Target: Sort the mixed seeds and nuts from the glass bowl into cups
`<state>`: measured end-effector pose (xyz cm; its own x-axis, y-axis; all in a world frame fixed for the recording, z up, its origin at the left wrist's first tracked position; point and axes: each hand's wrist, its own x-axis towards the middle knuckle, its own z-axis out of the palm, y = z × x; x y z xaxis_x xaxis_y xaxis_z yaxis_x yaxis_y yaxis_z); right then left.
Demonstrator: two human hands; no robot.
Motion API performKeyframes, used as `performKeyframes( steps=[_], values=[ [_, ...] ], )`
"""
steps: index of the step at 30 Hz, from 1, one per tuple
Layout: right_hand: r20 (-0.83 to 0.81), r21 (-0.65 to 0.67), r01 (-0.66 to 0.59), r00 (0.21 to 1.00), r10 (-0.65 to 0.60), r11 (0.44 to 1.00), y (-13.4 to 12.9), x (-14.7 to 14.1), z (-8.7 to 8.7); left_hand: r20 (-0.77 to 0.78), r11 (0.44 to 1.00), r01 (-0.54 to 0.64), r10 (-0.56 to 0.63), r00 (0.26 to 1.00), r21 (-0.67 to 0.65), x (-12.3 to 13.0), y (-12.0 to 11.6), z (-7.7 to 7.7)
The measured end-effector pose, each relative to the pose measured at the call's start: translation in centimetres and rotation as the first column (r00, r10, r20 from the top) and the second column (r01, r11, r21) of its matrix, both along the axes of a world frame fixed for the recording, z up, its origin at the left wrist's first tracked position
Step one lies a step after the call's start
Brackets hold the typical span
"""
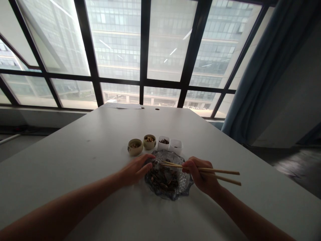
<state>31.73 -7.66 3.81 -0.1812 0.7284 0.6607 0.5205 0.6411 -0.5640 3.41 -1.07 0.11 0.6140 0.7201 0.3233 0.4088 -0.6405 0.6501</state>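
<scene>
A clear glass bowl [185,182] with a scalloped rim sits on the table and contains dark brown pieces, perhaps seeds or shells. My left hand [134,170] grips the bowl's left rim, thumb and fingers on either side of the edge. In my right hand [204,174] is a pair of wooden chopsticks [223,171], fingers closed around them. Their tips reach over the bowl's contents and lie close together. Whether anything is pinched between the tips is too small to tell.
Behind the bowl stand two small tan round pots [134,151] and two white square cups [176,150], with small brown pieces inside. Papers [122,106] lie at the far end of the white table [100,140]. Windows rise behind; a blue curtain [253,87] hangs at right.
</scene>
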Motion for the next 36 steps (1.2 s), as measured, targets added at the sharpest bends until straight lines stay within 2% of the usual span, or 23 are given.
performKeyframes(
  steps=[4,18,26,28,32,36],
  values=[
    [-0.012,-0.045,0.000,1.000,-0.001,0.999,0.1,0.0,-0.2,-0.001,1.000,0.003,-0.003,1.000,0.004,0.0,0.0,-0.1],
    [-0.119,0.028,0.074,0.990,-0.071,0.997,0.3,0.0,0.2,-0.006,1.000,0.000,0.000,1.000,0.019,0.0,0.0,0.1],
    [-0.363,0.050,0.222,0.912,-0.190,0.974,0.7,0.5,-0.1,0.001,1.000,-0.003,0.003,1.000,0.015,0.1,0.0,0.0],
    [-0.374,0.022,0.195,0.911,-0.173,0.981,1.1,0.5,-0.2,-0.005,1.000,-0.005,0.005,1.000,0.014,0.1,0.0,0.1],
    [-0.396,-0.075,0.051,0.915,-0.077,0.996,1.6,0.3,-0.3,-0.005,1.000,0.003,-0.003,1.000,0.012,0.1,0.0,0.2],
    [-0.343,-0.080,0.085,0.933,-0.108,0.993,1.4,0.2,-0.3,-0.005,1.000,0.005,-0.005,1.000,0.012,0.0,-0.1,0.2]
  ],
)
